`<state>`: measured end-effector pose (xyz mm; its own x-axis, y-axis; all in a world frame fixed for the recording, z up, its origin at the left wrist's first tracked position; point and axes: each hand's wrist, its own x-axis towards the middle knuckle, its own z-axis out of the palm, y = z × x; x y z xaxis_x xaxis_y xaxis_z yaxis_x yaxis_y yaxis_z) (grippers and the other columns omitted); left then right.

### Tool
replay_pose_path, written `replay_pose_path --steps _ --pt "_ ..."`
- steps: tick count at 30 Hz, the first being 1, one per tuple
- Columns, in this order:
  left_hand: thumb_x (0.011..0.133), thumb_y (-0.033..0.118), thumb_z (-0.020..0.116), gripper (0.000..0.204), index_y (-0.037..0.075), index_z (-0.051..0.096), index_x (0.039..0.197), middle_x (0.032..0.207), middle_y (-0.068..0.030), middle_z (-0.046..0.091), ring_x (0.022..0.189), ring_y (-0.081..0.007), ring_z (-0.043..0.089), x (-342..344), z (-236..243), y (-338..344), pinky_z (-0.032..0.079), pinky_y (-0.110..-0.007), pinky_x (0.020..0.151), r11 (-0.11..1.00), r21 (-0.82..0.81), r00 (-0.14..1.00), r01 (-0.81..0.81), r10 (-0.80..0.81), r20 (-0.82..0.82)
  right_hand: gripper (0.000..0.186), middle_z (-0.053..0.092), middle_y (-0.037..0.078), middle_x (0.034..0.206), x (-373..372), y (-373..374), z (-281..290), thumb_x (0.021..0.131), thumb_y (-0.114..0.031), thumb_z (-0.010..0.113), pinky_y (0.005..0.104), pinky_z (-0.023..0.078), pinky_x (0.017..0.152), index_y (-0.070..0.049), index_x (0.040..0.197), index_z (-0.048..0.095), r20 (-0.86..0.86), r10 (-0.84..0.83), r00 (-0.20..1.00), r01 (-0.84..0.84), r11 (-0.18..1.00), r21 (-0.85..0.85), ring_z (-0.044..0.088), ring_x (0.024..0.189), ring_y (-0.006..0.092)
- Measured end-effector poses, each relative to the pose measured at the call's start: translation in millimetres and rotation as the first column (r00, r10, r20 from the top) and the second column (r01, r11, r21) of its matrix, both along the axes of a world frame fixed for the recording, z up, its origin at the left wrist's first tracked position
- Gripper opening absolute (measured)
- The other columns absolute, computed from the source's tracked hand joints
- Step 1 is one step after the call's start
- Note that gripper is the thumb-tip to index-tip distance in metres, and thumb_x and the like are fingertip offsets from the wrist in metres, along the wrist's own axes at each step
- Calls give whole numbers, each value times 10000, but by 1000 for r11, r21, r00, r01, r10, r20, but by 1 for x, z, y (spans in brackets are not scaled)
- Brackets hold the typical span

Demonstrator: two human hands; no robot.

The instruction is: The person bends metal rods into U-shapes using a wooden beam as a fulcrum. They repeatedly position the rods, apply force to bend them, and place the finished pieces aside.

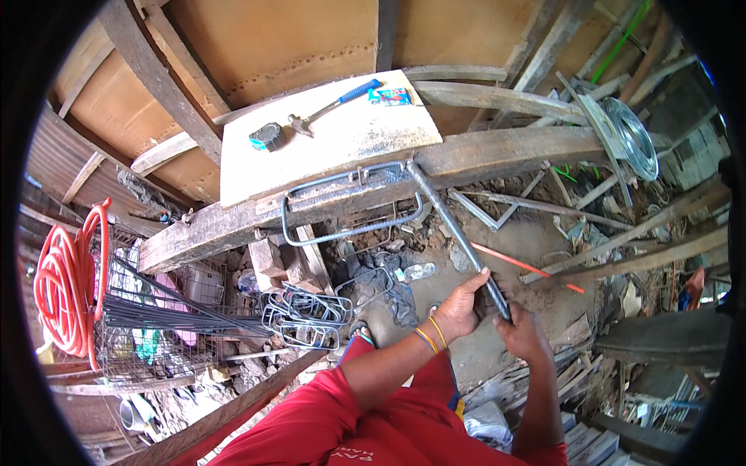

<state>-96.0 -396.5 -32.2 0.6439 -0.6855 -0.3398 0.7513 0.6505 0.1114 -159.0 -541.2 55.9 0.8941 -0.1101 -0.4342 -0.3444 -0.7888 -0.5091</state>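
With both hands I hold a long dark metal bar [458, 233], slanting from the wooden beam down toward me. My left hand [458, 309] is closed on its lower part, thumb along the bar. My right hand [522, 335] is closed round the near end. The bar's far end meets a bent steel rod [353, 234] at the beam's edge. This rod forms a roughly rectangular loop, partly resting on the thick wooden beam [513, 151] among short metal pegs and hanging over its near side.
On a pale board [342, 144] lie a hammer [334, 107], a tape measure [268, 137] and a small blue packet [389, 96]. Bent steel loops [307, 318] and straight rods [186, 317] are piled at left, near a coiled orange hose [66, 287]. Coiled wire [633, 140] hangs far right.
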Motion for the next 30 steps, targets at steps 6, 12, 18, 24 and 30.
replay_pose_path --steps 6,12,18,24,30 --pt "940 391 690 345 138 512 786 754 -51 576 725 -275 604 13 0 -22 509 -430 715 992 -114 986 59 -76 -146 186 557 35 623 28 -25 -11 900 -139 720 305 392 426 -54 916 556 -472 -13 881 355 678 644 509 470 124" --pt "949 264 710 320 156 478 758 612 31 374 577 -130 408 5 14 -8 387 -330 559 1000 29 978 -1 7 -207 206 521 36 566 -5 11 -18 894 -138 688 301 360 414 -45 769 554 -363 -228 903 422 627 655 469 433 124" --pt "947 231 691 262 125 501 802 629 30 407 536 -113 386 -16 1 110 357 -302 493 971 80 954 227 -205 -220 215 523 3 571 -44 163 -29 921 -188 681 288 360 433 -64 774 584 -428 -524 736 675 525 518 475 464 101" --pt "993 300 582 226 103 543 889 644 17 448 623 -167 494 -8 -12 116 500 -365 704 934 98 938 344 -338 -74 231 524 8 591 -49 150 -58 1002 -243 625 268 388 435 -80 852 556 -367 -419 831 539 439 719 490 472 96" --pt "961 374 618 264 112 597 977 987 -97 648 942 -253 636 7 6 126 513 -427 855 801 549 930 240 -352 107 235 498 -14 621 -21 109 -27 1026 -295 600 280 401 435 -91 939 522 -448 -166 878 468 488 737 482 480 94"
